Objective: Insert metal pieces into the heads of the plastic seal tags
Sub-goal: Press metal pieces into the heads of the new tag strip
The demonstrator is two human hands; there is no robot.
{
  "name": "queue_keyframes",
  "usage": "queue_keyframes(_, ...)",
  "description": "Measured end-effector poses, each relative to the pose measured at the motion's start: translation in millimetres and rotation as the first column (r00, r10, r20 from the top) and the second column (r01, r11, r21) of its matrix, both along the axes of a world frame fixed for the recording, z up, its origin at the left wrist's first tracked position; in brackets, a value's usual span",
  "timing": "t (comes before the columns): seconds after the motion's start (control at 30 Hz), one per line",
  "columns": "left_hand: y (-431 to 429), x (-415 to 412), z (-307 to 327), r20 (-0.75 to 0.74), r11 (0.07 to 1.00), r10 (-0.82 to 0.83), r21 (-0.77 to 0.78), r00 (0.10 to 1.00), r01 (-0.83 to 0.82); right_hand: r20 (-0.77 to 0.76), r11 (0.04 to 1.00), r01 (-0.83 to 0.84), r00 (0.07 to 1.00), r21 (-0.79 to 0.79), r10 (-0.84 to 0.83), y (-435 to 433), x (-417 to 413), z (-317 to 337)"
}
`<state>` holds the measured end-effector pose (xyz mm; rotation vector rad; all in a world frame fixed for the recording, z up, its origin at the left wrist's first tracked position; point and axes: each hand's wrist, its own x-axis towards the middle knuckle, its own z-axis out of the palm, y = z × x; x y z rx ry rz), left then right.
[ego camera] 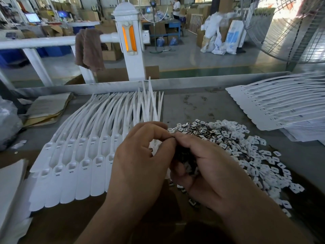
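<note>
A: What do the hands hold?
B: The right hand (211, 173) cups metal pieces (189, 166); the left hand (140, 164) pinches one at its fingertips.
A: The seal tags (79, 166)?
B: In a row, left of the left hand.

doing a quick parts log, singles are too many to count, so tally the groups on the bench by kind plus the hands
seal tags: 2 batches, fanned batch at left, stacked batch at right
metal piece heap: 1
hands: 2, left hand, right hand
total: 5
</note>
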<state>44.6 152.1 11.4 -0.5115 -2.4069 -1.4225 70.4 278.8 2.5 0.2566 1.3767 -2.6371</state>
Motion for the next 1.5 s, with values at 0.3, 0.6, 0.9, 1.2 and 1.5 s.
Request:
queue_keyframes(0.3, 0.8, 2.2, 3.2, -0.016, 0.998, 0.059, -0.005, 0.998, -0.059, -0.038, 0.999, 0.041, 0.998, 0.037, -0.039, 0.0, 1.4, 0.5)
queue_keyframes(0.6, 0.0, 3.9, 6.3, 0.203, 0.968, -0.097, 0.247, 0.974, 0.045, -0.08, 0.995, -0.089, 0.993, -0.048, 0.085, 3.2, 3.0, 0.3)
queue_keyframes(0.9, -7.1, 1.1, -1.9, -0.027, 0.999, -0.023, -0.027, 0.999, 0.023, -0.075, 0.997, -0.042, 0.996, 0.068, 0.048, 1.1, 4.6, 3.4)
queue_keyframes(1.2, -15.6, 0.3, 2.3, -0.176, 0.99, -0.081, -0.13, 0.981, 0.058, -0.078, 0.997, -0.054, 0.995, 0.048, 0.058, 0.9, 4.1, 1.5)
queue_keyframes(1.5, -15.6, 2.2, 1.1, -0.188, 0.993, -0.107, -0.069, 0.976, 0.095, -0.097, 0.968, -0.198, 0.978, -0.152, 0.185, 1.7, 4.7, 3.6)
